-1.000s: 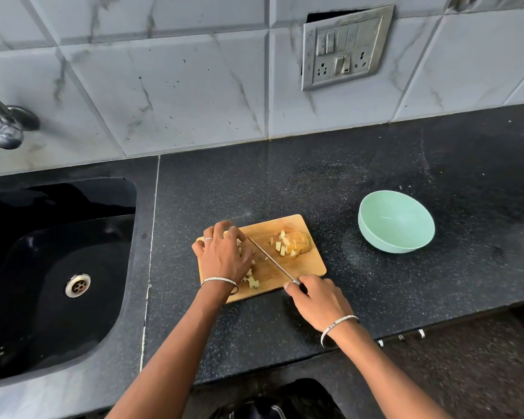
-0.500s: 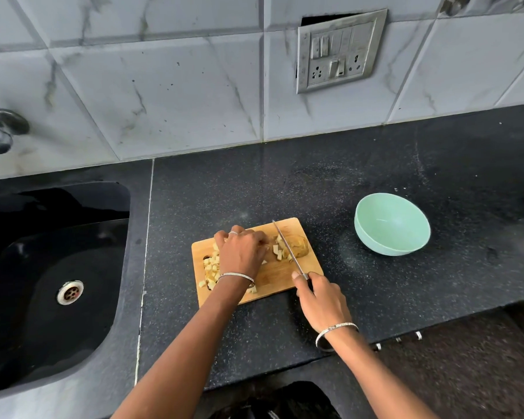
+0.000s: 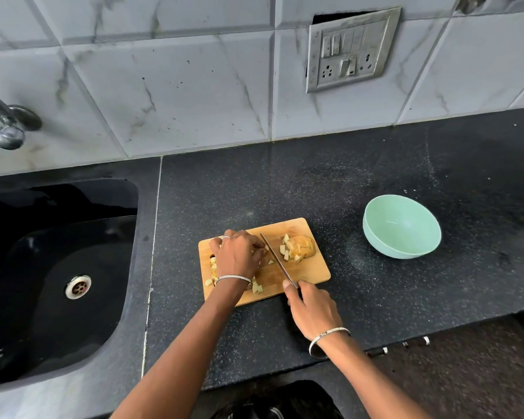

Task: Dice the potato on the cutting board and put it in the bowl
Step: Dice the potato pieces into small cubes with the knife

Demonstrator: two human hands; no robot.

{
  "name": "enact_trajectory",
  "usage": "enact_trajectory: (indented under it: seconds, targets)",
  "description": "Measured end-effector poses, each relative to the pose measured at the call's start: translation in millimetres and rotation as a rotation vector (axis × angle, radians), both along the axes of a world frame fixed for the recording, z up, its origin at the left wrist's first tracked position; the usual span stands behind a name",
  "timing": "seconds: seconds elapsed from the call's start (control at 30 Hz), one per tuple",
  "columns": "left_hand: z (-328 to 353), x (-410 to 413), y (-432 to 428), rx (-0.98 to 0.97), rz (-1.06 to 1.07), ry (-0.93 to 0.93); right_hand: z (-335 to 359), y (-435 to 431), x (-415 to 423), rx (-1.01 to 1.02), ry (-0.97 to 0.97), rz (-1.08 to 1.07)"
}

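Note:
A wooden cutting board [image 3: 316, 275] lies on the black counter. On its far right part sits a partly cut potato chunk [image 3: 303, 248] with loose cubes beside it. More diced potato cubes [image 3: 213, 269] lie along the board's left side and near my wrist. My left hand [image 3: 239, 257] is curled, knuckles up, over potato on the board's left half; what lies under the fingers is hidden. My right hand [image 3: 312, 306] grips the handle of a knife [image 3: 277, 261], whose blade runs across the board right beside my left fingertips. The mint-green bowl [image 3: 401, 226] stands empty to the right.
A black sink [image 3: 58, 282] with a metal drain lies to the left, with a tap [image 3: 6, 125] above it. A tiled wall with a switch plate [image 3: 350, 49] rises behind. The counter's front edge [image 3: 375, 346] runs just below my right wrist.
The knife swung from a slant over the board's left half to a line up its middle. My left hand shifted right, uncovering diced cubes at the board's left edge.

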State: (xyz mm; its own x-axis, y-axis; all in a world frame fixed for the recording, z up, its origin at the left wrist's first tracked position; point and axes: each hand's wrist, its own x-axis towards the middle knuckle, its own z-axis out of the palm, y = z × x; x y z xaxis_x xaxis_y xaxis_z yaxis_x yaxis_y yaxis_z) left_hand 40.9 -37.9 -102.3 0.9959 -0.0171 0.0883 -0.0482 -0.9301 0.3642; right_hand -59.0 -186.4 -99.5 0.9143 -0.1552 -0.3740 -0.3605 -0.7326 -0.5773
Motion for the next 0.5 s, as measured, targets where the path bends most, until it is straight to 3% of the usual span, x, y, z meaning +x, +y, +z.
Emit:
enact_trajectory:
  seconds: [0.17,0.37,0.5]
  targets:
    - [1,0,-3,-0.017,0.021,-0.018,5,4,-1,-0.041,0.03,0.032]
    - [1,2,-5,-0.03,0.031,-0.034,7,14,1,-0.267,0.027,0.077]
    - [0,4,-3,-0.024,0.033,-0.016,8,14,7,-0.21,0.08,0.09]
